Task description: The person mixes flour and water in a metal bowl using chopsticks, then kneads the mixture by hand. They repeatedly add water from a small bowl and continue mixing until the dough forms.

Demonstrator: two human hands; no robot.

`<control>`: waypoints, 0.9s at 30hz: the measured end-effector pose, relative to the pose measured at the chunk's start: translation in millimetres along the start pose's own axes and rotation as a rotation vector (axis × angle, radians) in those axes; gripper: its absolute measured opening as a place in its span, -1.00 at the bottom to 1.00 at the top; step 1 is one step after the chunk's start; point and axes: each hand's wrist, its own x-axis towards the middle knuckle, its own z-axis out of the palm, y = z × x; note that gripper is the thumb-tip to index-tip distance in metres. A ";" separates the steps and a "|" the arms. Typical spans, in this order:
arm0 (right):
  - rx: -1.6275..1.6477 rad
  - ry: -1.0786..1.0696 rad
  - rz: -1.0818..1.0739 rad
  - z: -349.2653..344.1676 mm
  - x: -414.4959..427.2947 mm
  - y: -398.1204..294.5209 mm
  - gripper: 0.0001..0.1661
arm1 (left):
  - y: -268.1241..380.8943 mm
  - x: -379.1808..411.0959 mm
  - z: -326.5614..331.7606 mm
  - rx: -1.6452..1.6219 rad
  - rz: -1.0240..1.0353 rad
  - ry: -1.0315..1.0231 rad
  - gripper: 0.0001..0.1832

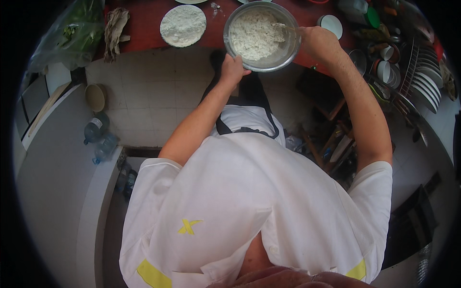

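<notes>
A round metal bowl (291, 46) sits at the front edge of the red table (144, 36), partly over the edge. Inside it is a lumpy, crumbly flour mixture (255, 36). My left hand (234, 70) grips the bowl's near-left rim, thumb on top. At the bowl's right side, my right hand (318, 43) is closed on a thin stick-like utensil (287, 27), perhaps chopsticks, whose tip is in the mixture. Most of the utensil's grip end is hidden by the fingers. To the left of the bowl lies a round plate of white flour (183, 26).
A white bowl (331, 26) stands just beyond my right hand. Crumpled brown paper (116, 30) and a plastic bag of greens (74, 32) lie at the left. On the right are a dish rack with plates (425, 86) and several cups. Large plastic bottles (97, 126) rest on the floor.
</notes>
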 end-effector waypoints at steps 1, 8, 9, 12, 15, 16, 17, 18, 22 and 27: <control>-0.004 0.042 -0.015 -2.0 1.1 3.7 -0.75 | 0.0 -0.1 -0.1 -0.004 -0.002 0.001 -0.57; -0.071 -0.141 -0.108 36.4 -20.0 17.9 -0.74 | 2.5 -5.9 4.3 -0.044 -0.014 0.028 -0.58; -0.078 -0.149 -0.090 32.5 -18.2 11.2 -0.75 | 0.6 -6.2 5.3 -0.045 -0.013 0.042 -0.59; -0.016 -0.006 -0.010 12.7 -13.7 3.0 -0.79 | -1.3 -3.1 4.2 -0.041 0.000 0.032 -0.60; -0.089 0.094 -0.018 0.3 -8.5 13.6 -0.80 | -0.3 -2.5 2.1 -0.030 -0.018 0.021 -0.61; -0.133 0.027 0.002 3.8 -6.9 14.8 -0.79 | 0.4 -3.4 3.1 -0.034 -0.019 0.021 -0.61; -0.132 -0.022 -0.027 8.2 -13.0 13.2 -0.79 | 1.0 -4.6 4.1 -0.038 -0.021 0.021 -0.61; -0.135 -0.069 -0.069 6.5 -20.2 2.8 -0.79 | 2.0 -5.7 2.7 -0.049 -0.019 0.033 -0.61; -0.022 -0.221 -0.090 29.5 -32.3 -28.1 -0.79 | 1.8 -5.4 5.4 -0.057 -0.017 0.039 -0.61; -0.067 0.009 0.010 8.4 -19.3 -12.6 -0.80 | 0.6 -3.5 4.4 -0.056 -0.035 0.034 -0.60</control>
